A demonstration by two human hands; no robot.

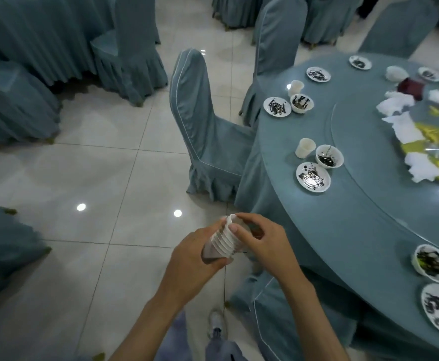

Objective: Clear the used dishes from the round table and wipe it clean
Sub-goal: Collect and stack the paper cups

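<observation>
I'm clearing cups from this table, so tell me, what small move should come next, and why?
Probably free the right hand from the stack of cups, which the left hand grips, and reach for the nearest white cup beside the soiled bowl on the round table: loose cups stand there uncollected.

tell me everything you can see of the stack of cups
The stack of cups is a nest of small white cups, looking like thin plastic or paper, rims showing as close ridges. Its lower end looks darker. It is tilted, open end up. The left hand grips the lower end; the right hand curls over the top, thumb on the rims. It is held above the tiled floor, beside the round table, not touching it.
</observation>
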